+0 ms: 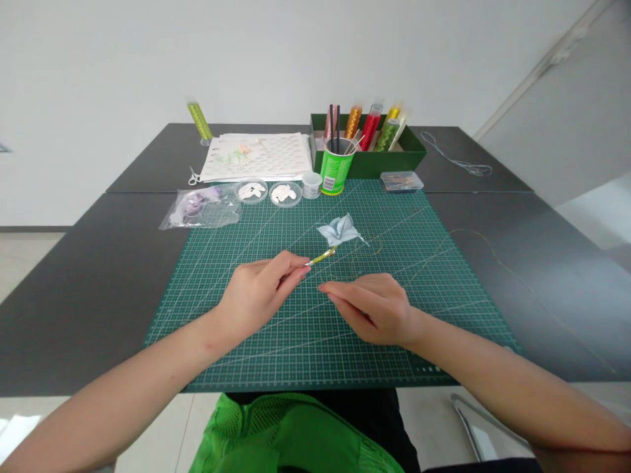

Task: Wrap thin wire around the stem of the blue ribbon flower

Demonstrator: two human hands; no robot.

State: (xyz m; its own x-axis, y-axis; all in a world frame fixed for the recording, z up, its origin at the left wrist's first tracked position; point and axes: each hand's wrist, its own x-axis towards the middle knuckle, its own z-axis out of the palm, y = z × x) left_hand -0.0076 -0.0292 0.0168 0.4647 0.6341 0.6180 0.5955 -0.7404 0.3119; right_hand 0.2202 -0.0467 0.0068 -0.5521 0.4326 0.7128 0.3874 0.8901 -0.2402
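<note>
My left hand [266,286] pinches the lower end of a thin stem [323,256] wrapped in yellow-green thread. At the stem's upper end is a pale blue artificial flower [340,230] with pointed petals, tilted above the cutting mat. My right hand [372,305] is closed just to the right and nearer to me, thumb and forefinger pressed together; what they hold, if anything, is too fine to make out. A fine yellowish thread [476,231] loops near the flower and trails off over the table to the right.
Behind the green cutting mat [246,355] stand a green cup [335,172] of sticks and a dark green box [389,161] of thread spools. Dishes of white pieces [284,194], a plastic bag [202,207], paper sheets [280,157], small scissors [194,176] and a flat clear case [401,181] lie around.
</note>
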